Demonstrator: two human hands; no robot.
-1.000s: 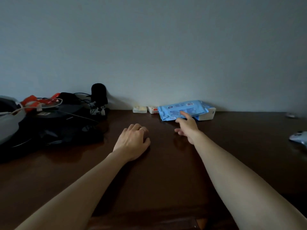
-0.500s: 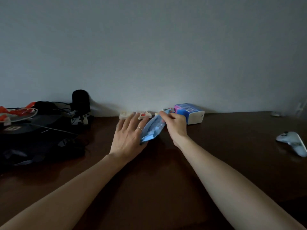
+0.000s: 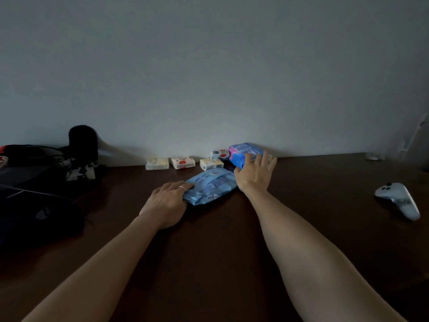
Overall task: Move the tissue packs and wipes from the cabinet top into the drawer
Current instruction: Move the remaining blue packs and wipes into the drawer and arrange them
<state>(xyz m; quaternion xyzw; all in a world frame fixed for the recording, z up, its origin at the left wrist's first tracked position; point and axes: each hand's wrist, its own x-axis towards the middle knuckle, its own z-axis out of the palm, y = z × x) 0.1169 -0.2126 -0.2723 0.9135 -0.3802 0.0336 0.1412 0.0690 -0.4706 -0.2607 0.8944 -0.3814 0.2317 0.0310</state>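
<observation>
Head cam: my left hand (image 3: 166, 201) grips the near-left end of the wipes (image 3: 212, 185), fingers curled over the top edge, ring showing; the pack lies flat on the dark cabinet top (image 3: 209, 252), angled toward the wall. My right hand (image 3: 255, 174) reaches over the blue-pink pack (image 3: 242, 153) by the wall, fingers spread and laid on its right side, thumb at the near-left corner; can't tell if it's really gripped or only touched. That pack sits just behind the wipes' far end, close to touching. Three small tissue packs line the wall to the left: a pale one (image 3: 157, 163), a white-red one (image 3: 183, 162), a yellowish one (image 3: 211, 163) just beside the wipes' far corner. A 4th small white-red pack (image 3: 219, 154) peeks out behind, touching the blue-pink pack. Far left: black mic (image 3: 82, 142) on a stand, cables and dark gear (image 3: 34, 182), too dim to sort out. Right, well apart from the packs: a white controller (image 3: 398, 199) lying on the top. Drawer isn't in frame.
</observation>
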